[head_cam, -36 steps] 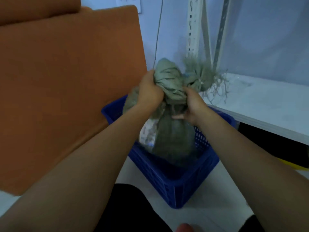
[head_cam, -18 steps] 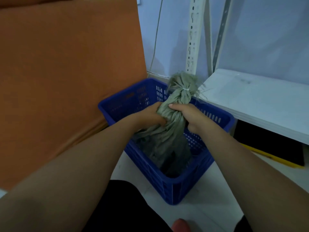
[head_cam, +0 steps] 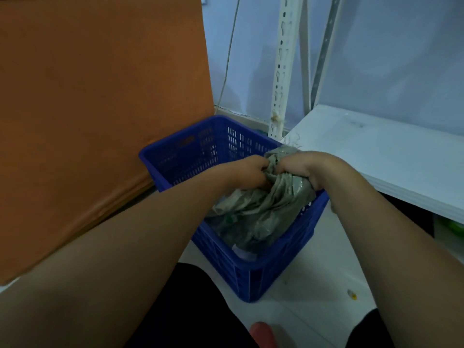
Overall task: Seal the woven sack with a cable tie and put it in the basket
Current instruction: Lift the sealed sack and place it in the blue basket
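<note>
A grey-green woven sack [head_cam: 263,209] lies inside the blue plastic basket [head_cam: 253,280] on the floor, its bunched neck tilted toward the basket's right rim. My left hand [head_cam: 244,172] grips the sack's gathered fabric from the left. My right hand [head_cam: 305,167] grips the neck from the right, with frayed threads sticking out above it. The cable tie is hidden under my hands.
An orange padded panel [head_cam: 100,109] leans against the wall on the left, close to the basket. A white shelf board [head_cam: 376,151] and its perforated upright post [head_cam: 282,71] stand right behind the basket. White floor tiles [head_cam: 313,310] lie in front.
Both hands have lowered the sack from above the basket down into it. Its tied neck, upright before, now leans toward the right rim.
</note>
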A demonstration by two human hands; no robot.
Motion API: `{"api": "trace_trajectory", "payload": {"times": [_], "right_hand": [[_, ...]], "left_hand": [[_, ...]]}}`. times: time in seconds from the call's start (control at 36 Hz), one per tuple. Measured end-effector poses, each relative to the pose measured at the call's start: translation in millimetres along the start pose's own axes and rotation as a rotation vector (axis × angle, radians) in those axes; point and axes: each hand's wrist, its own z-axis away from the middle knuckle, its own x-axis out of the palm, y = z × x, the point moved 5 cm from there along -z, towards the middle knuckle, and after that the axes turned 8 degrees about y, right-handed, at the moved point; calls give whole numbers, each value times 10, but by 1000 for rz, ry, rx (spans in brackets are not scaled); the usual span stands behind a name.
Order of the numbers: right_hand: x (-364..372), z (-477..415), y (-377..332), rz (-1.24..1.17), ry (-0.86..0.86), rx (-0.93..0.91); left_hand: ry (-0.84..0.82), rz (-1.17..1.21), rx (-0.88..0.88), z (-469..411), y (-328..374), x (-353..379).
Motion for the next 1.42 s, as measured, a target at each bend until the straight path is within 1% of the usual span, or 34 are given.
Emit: {"api": "trace_trajectory", "payload": {"times": [0.08, 0.14, 0.19, 0.25, 0.31, 0.36, 0.39, 0.44, 0.5, 0.58, 0.61, 0.67, 0.72, 0.78, 0.89, 0.94, 0.97, 1.03, 1.08, 1.14, 1.22, 1.25, 1.31, 1.36, 1.42], "right_hand": [[-66, -29, -7, -177, 43, -25], [-103, -105, -3, -337, 75, -92], [-125, -178, 12, -480, 84, -167], [-132, -224, 30, -580, 74, -238], [-157, -232, 35, -635, 94, -310], [-171, -246, 33, -673, 94, -352], [-160, -255, 34, -686, 77, -357], [-119, -270, 25, -654, 55, -362], [-91, -299, 47, -552, 106, -354], [-98, -333, 137, -268, 253, -338], [-93, -343, 179, -156, 277, -326], [-49, -357, 279, 4, 258, -282], [4, -347, 349, 106, 229, -246], [20, -362, 373, 107, 236, -244], [73, -422, 266, -125, 284, -283], [65, -445, 242, -228, 352, -271], [54, -464, 240, -279, 401, -263], [3, -480, 283, -369, 498, -231], [-2, -473, 302, -459, 526, -176], [52, -432, 274, -623, 452, -124], [169, -379, 146, -854, 271, -116], [201, -369, 112, -890, 224, -126], [258, -329, 59, -915, 161, -137], [285, -311, 40, -938, 127, -145], [262, -323, 89, -969, 122, -132]], "left_hand": [[94, 122, 30, -24, 13, -68], [165, 190, 47, -8, 19, -149], [255, 208, 38, -21, -45, -238], [313, 153, 4, -47, -137, -307], [343, 11, -52, -79, -242, -355], [328, -137, -95, -63, -293, -393], [303, -172, -113, -47, -307, -395], [260, -239, -155, -26, -347, -403], [215, -351, -235, -11, -433, -411], [175, -530, -350, 43, -547, -460], [147, -578, -357, 58, -566, -468], [62, -678, -370, 90, -604, -447], [22, -680, -404, 130, -643, -422], [32, -621, -415, 146, -675, -410], [154, -444, -415, 170, -722, -501], [221, -405, -376, 119, -645, -527], [217, -386, -349, 89, -584, -516], [133, -335, -285, 43, -374, -413], [40, -248, -216, 72, -117, -288], [-15, -181, -226, 54, -22, -145], [22, -351, -236, -20, -125, 8], [35, -384, -246, -52, -204, 44], [60, -337, -249, -75, -321, 84], [91, -322, -205, -79, -378, 73], [111, -374, -138, -95, -411, 37]]}}
